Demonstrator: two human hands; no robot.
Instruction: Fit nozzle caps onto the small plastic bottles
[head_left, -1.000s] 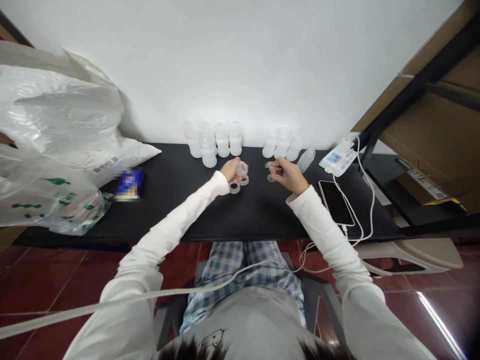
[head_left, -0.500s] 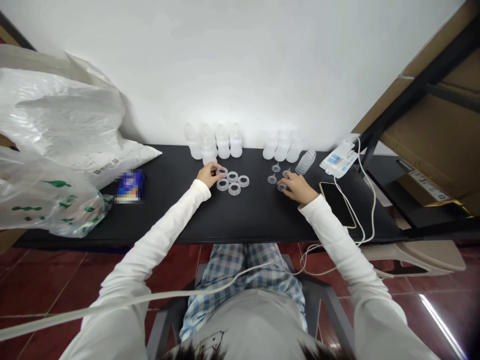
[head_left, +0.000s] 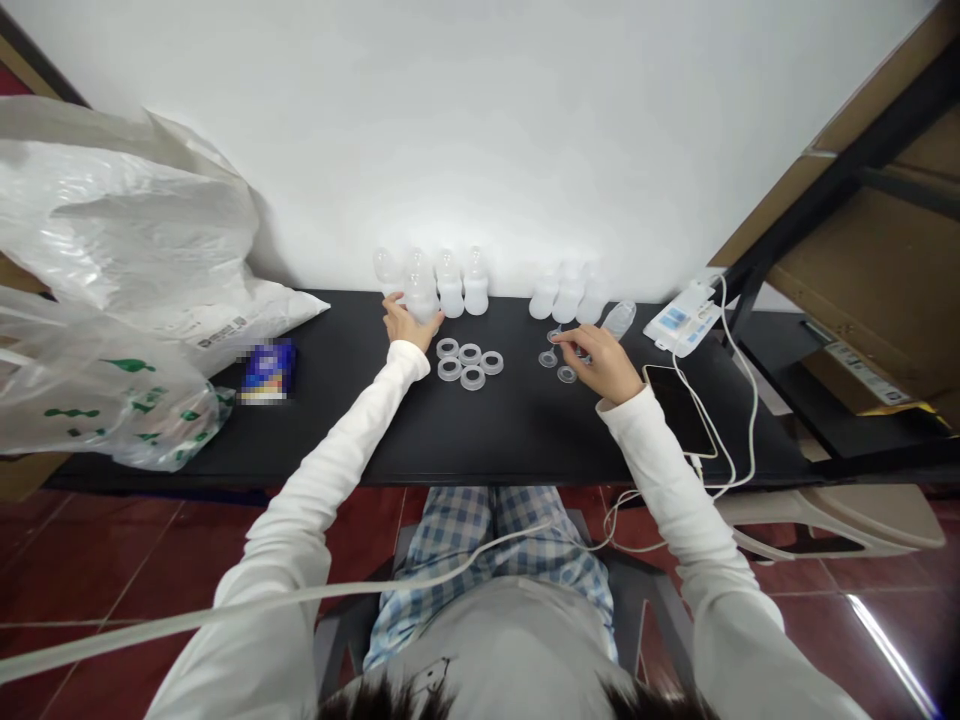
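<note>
I wear a pale grey top (head_left: pixel 510 630) with a small black line drawing (head_left: pixel 433 677) on its front, long, loosely wrinkled white sleeves (head_left: pixel 341 458), and blue-and-white checked trousers (head_left: pixel 454 530).

Front bottle (head_left: pixel 420 280): milky body, clear domed top on, upright, my left hand (head_left: pixel 410 325) wrapped round its lower part. Three more domed bottles (head_left: pixel 451 292) upright just behind and beside it. Five frosted rings (head_left: pixel 469 364) flat on the tabletop to the right, clustered in two rows. Clear teats (head_left: pixel 548 359), thin round flanges, lie loose further right; my right hand (head_left: pixel 601 362) covers some, fingertips at the rearmost visible one. Can't tell if it's pinched.
</note>
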